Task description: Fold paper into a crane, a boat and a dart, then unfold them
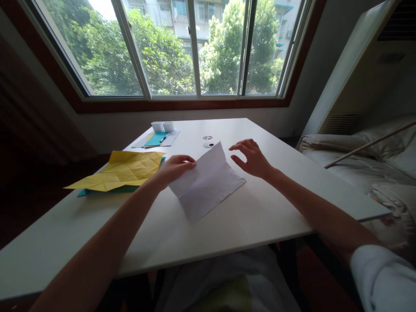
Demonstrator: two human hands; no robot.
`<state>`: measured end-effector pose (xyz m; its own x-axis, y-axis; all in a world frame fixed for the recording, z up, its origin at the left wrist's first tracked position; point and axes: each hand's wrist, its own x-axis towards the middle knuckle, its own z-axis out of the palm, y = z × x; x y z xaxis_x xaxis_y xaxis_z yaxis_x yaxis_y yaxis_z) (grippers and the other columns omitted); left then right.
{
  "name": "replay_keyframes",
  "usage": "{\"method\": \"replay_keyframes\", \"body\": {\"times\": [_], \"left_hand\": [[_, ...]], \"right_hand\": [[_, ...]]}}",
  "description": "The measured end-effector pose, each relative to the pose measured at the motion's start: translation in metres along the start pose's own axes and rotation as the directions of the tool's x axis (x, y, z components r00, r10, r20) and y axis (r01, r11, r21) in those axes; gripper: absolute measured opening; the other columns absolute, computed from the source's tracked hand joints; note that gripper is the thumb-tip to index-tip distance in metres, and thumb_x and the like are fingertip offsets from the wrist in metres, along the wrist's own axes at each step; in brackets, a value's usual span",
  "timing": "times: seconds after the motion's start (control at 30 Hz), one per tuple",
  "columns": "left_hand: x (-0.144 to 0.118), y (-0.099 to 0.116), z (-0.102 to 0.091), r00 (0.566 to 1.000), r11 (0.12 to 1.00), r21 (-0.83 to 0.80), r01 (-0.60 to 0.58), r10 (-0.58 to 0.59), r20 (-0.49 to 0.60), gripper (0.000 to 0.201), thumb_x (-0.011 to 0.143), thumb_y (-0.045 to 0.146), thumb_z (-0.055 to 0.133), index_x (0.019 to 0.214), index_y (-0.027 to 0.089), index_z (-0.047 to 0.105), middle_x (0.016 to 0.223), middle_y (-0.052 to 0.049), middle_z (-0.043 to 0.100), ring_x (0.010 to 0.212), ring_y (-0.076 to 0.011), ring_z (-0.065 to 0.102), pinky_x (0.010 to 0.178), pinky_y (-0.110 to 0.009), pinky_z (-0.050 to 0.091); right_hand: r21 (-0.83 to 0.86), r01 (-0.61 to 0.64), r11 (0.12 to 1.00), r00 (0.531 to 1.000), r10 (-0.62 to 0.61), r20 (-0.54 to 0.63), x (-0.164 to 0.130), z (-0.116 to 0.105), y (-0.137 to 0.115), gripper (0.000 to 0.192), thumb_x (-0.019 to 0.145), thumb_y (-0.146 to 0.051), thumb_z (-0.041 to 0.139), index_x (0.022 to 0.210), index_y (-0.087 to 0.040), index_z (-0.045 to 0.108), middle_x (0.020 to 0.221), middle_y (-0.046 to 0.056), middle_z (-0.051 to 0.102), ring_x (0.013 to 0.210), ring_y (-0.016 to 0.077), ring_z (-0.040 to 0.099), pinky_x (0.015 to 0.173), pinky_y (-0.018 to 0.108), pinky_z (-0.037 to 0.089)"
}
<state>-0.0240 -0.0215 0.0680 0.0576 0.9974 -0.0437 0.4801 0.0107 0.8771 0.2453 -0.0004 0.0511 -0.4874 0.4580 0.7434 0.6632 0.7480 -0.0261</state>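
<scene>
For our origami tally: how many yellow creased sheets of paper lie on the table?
1. The yellow sheet lies left of the left hand, on top of a teal sheet. More yellow may be hidden under the far teal paper.

White surface (266,216) under a window (195,47); trees outside. Left hand (173,168) pinches the left edge of a white sheet of paper (206,184), far corner lifted, near part lying flat, creased across the middle. Right hand (251,158) hovers just right of the raised edge, fingers (238,146) spread and curled, not touching. Creased yellow paper (125,171) lies at left over a teal sheet (107,190). Farther back: teal card (156,138), pen (163,138), small white box (162,126).
</scene>
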Motion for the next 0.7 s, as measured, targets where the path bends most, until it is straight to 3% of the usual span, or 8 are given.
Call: {"method": "replay_keyframes", "body": {"times": [0.1, 0.2, 0.3, 0.37, 0.43, 0.53, 0.6, 0.7], "left_hand": [[0.002, -0.001, -0.004, 0.994, 0.964, -0.251, 0.093, -0.104, -0.033, 0.033, 0.055, 0.036, 0.069, 0.081, 0.017, 0.062, 0.055, 0.002, 0.057, 0.043, -0.0123, 0.052, 0.040, -0.021, 0.036], [0.008, -0.011, -0.007, 0.991, 0.959, -0.267, 0.094, -0.117, -0.068, 0.038, 0.058, 0.031, 0.067, 0.092, 0.016, 0.059, 0.062, 0.000, 0.060, 0.049, -0.0130, 0.056, 0.046, -0.022, 0.042], [0.018, -0.026, -0.009, 0.994, 0.999, 0.018, 0.038, -0.036, -0.105, 0.050, 0.062, 0.030, 0.065, 0.109, 0.017, 0.052, 0.086, -0.006, 0.064, 0.066, -0.0173, 0.062, 0.059, -0.029, 0.049], [0.023, -0.037, -0.008, 0.979, 0.915, 0.397, -0.080, 0.146, -0.140, 0.047, 0.066, 0.033, 0.062, 0.110, 0.019, 0.053, 0.104, -0.011, 0.061, 0.085, -0.0232, 0.062, 0.073, -0.037, 0.049], [0.025, -0.045, -0.005, 0.936, 0.713, 0.653, -0.256, 0.351, -0.016, 0.045, 0.073, 0.035, 0.056, 0.116, 0.021, 0.054, 0.125, -0.013, 0.050, 0.110, -0.0284, 0.052, 0.092, -0.044, 0.040], [0.024, -0.051, 0.002, 0.872, 0.516, 0.718, -0.467, 0.405, 0.275, 0.047, 0.079, 0.036, 0.051, 0.126, 0.027, 0.048, 0.144, -0.008, 0.029, 0.132, -0.0295, 0.026, 0.104, -0.046, 0.025], [0.022, -0.052, 0.005, 0.845, 0.502, 0.679, -0.535, 0.340, 0.414, 0.047, 0.081, 0.040, 0.048, 0.127, 0.030, 0.047, 0.148, -0.006, 0.022, 0.135, -0.0298, 0.016, 0.106, -0.046, 0.020], [0.019, -0.051, 0.007, 0.845, 0.553, 0.645, -0.527, 0.260, 0.468, 0.049, 0.080, 0.050, 0.049, 0.125, 0.033, 0.049, 0.146, -0.006, 0.027, 0.135, -0.0314, 0.013, 0.105, -0.049, 0.018]], "right_hand": [[0.093, 0.069, 0.993, 0.975, -0.087, 0.206, -0.004, 0.007, -0.003, 0.017, 0.086, -0.027, 0.047, 0.090, -0.020, 0.062, 0.087, 0.005, 0.065, 0.089, 0.0188, 0.055, 0.082, 0.034, 0.038], [0.154, 0.129, 0.980, 0.907, -0.180, 0.382, -0.009, 0.015, -0.005, 0.017, 0.085, -0.026, 0.048, 0.088, -0.021, 0.064, 0.088, 0.004, 0.067, 0.087, 0.0177, 0.057, 0.080, 0.032, 0.039], [0.169, 0.143, 0.975, 0.862, -0.207, 0.463, -0.012, 0.021, -0.003, 0.020, 0.086, -0.025, 0.047, 0.094, -0.022, 0.065, 0.093, 0.005, 0.067, 0.089, 0.0178, 0.058, 0.081, 0.033, 0.039], [0.152, 0.129, 0.980, 0.848, -0.188, 0.496, -0.013, 0.022, -0.001, 0.022, 0.086, -0.027, 0.048, 0.098, -0.022, 0.064, 0.098, 0.006, 0.067, 0.091, 0.0187, 0.059, 0.082, 0.034, 0.040], [0.115, 0.095, 0.989, 0.836, -0.142, 0.530, -0.014, 0.022, 0.001, 0.024, 0.085, -0.030, 0.049, 0.102, -0.021, 0.063, 0.104, 0.007, 0.065, 0.092, 0.0203, 0.059, 0.082, 0.035, 0.040], [0.103, 0.033, 0.994, 0.804, -0.088, 0.588, -0.014, 0.022, 0.006, 0.029, 0.086, -0.037, 0.046, 0.107, -0.022, 0.062, 0.109, 0.008, 0.063, 0.095, 0.0218, 0.059, 0.082, 0.036, 0.041], [0.146, -0.007, 0.989, 0.778, -0.087, 0.623, -0.015, 0.022, 0.009, 0.033, 0.089, -0.040, 0.040, 0.107, -0.022, 0.062, 0.110, 0.008, 0.062, 0.099, 0.0215, 0.058, 0.084, 0.037, 0.041], [0.221, -0.057, 0.974, 0.756, -0.102, 0.647, -0.017, 0.026, 0.013, 0.034, 0.090, -0.039, 0.038, 0.107, -0.022, 0.062, 0.111, 0.009, 0.062, 0.103, 0.0209, 0.056, 0.088, 0.036, 0.041]]}}
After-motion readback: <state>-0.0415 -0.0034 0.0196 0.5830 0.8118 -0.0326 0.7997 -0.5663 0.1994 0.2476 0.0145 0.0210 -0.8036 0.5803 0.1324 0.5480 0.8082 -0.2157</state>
